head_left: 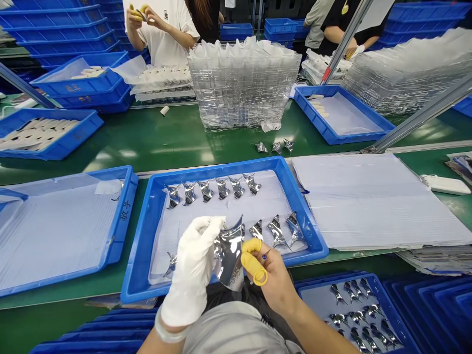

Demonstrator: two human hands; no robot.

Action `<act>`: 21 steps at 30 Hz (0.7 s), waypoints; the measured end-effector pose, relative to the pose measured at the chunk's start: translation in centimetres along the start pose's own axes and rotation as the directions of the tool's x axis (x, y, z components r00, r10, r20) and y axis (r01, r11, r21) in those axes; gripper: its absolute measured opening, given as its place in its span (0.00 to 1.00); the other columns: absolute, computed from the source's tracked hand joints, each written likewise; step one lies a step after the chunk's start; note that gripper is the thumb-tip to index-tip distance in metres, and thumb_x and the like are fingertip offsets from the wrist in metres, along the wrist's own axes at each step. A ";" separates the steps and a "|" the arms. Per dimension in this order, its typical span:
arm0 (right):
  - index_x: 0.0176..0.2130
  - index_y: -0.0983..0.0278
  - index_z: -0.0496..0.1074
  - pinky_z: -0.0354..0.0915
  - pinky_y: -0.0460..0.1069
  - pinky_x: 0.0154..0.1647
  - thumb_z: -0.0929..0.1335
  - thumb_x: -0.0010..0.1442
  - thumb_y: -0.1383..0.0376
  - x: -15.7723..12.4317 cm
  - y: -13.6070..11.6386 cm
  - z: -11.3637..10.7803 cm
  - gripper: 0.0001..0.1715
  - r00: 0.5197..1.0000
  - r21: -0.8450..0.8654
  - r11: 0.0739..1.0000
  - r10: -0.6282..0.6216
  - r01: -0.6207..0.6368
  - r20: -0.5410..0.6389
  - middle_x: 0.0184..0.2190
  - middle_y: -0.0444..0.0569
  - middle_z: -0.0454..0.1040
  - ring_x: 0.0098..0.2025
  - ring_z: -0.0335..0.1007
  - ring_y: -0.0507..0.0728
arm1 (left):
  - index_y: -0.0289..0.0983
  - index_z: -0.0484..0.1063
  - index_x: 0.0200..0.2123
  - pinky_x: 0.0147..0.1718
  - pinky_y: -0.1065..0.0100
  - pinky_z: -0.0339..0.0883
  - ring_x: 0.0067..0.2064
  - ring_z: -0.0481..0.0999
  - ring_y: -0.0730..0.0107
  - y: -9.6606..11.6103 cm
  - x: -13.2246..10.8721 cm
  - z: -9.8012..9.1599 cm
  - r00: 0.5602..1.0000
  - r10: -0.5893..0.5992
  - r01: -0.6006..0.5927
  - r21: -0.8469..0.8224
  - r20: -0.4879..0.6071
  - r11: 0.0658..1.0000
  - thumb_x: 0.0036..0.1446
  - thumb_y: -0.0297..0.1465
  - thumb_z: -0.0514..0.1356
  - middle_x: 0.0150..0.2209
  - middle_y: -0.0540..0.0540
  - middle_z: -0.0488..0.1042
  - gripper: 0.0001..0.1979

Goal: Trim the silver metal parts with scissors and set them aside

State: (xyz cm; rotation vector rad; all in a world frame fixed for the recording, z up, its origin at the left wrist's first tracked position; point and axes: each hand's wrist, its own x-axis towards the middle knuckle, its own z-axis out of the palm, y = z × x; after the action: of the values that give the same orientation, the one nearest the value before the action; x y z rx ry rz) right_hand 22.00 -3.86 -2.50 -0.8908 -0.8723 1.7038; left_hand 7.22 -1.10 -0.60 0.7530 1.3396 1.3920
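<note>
1. Two hands lift a curved, mirror-bright part over the near side of a blue tray on a green bench.
2. The left hand, in a white glove, pinches the part near its upper left edge, thumb and finger drawn together.
3. The right hand, with yellow finger covers on its digits, grips the same part by its right edge.
4. Six smaller-looking shiny pieces line the far side of the tray on a white liner. Three more show in full or in part at the near right, and another lies at the near left; the hands hide the stretch between.
5. To the left sits a lined tray with dark handwriting on its end wall; to the right, a broad pile of white sheets.
6. Below, at the right, a lower tray carries rows of similar shiny pieces.
7. Across the bench, three loose pieces rest before a tall stack of clear plastic trays, while a co-worker in a white shirt handles a small object.
</note>
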 end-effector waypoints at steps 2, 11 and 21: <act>0.32 0.62 0.71 0.43 0.46 0.21 0.74 0.63 0.53 -0.1 0.3 -0.3 0.18 1.000 -0.026 1.000 -0.012 0.012 0.022 0.22 0.36 0.56 0.22 0.42 0.48 | 0.40 0.80 0.35 0.42 0.69 0.75 0.37 0.82 0.70 0.5 0.1 -0.3 0.997 0.075 -0.075 -0.007 0.013 0.997 0.53 0.37 0.73 0.34 0.51 0.84 0.09; 0.31 0.60 0.70 0.57 0.45 0.24 0.67 0.68 0.67 0.2 0.1 -0.9 0.11 0.917 -0.485 0.785 -0.382 0.387 0.114 0.24 0.40 0.68 0.23 0.59 0.50 | 0.45 0.80 0.42 0.63 0.58 0.66 0.42 0.79 0.72 0.7 -0.3 -1.6 0.795 0.556 -0.594 0.126 0.242 0.795 0.62 0.25 0.67 0.38 0.55 0.84 0.09; 0.53 0.64 0.73 0.74 0.49 0.33 0.61 0.66 0.78 0.8 1.0 -1.7 0.21 0.596 -0.780 0.050 -0.676 0.624 0.433 0.37 0.54 0.85 0.36 0.83 0.58 | 0.46 0.76 0.52 0.67 0.56 0.61 0.48 0.80 0.69 0.2 0.8 -2.7 0.728 0.577 -0.683 0.308 0.371 0.663 0.63 0.26 0.66 0.38 0.55 0.84 0.16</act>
State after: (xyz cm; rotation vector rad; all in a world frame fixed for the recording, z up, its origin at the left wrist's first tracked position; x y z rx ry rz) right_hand 22.83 -3.08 -4.26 -0.9230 -1.8961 0.2188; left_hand 4.41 -1.21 -1.10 1.7812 1.2394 1.4662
